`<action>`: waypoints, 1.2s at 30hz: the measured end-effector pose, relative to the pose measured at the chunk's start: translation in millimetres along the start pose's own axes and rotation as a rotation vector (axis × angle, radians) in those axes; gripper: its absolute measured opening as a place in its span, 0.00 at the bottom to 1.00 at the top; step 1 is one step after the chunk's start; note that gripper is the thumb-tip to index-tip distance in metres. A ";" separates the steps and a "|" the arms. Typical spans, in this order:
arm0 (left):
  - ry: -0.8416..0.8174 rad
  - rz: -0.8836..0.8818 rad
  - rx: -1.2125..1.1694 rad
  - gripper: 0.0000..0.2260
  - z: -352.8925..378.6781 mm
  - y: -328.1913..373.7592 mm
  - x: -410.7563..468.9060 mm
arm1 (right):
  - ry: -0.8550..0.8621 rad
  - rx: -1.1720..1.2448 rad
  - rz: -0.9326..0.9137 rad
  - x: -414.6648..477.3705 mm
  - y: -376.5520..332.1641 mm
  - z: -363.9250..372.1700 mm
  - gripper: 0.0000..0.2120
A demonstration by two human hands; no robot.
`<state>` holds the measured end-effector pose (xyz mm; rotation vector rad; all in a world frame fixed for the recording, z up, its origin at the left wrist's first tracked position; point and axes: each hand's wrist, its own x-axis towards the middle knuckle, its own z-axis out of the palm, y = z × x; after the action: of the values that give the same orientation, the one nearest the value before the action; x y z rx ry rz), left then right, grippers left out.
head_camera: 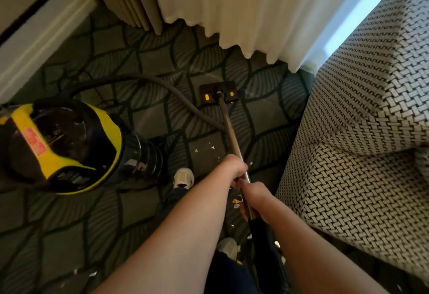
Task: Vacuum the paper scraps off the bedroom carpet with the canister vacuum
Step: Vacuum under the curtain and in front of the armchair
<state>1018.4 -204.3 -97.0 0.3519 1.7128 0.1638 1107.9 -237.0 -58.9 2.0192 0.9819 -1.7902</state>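
A yellow and black canister vacuum (62, 145) stands on the patterned carpet (111, 212) at the left. Its grey hose (162, 89) curves across the floor to the metal wand (232, 133). The black floor head (218, 92) with two yellow marks lies flat on the carpet near the curtain hem. My left hand (235, 170) grips the wand higher up, and my right hand (254, 197) grips it just below, near the black handle. Several small paper scraps (212, 147) lie between the head and my feet, with more by my right hand (236, 203) and at the lower left (92, 274).
White and beige curtains (232, 8) hang at the back, touching the carpet. A woven-pattern armchair (355, 136) fills the right side close to the wand. A white baseboard (39, 43) runs along the left wall. My two shoes (183, 177) stand behind the scraps.
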 end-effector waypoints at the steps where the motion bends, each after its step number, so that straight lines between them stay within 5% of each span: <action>1: 0.006 0.002 0.004 0.14 2.8 -3.6 -3.5 | -0.008 -0.002 -0.002 -1.1 6.3 0.2 0.17; 19: 0.078 0.054 0.088 0.14 34.1 -83.2 -8.3 | -0.028 0.036 0.054 -3.6 81.6 38.2 0.21; 36: 0.048 0.115 0.281 0.16 7.1 -201.8 -62.1 | -0.042 0.101 0.073 -50.4 155.6 146.0 0.22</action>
<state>1005.7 -415.2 -101.6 0.6598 1.7663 0.0148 1094.5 -455.1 -76.1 2.0400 0.8099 -1.8694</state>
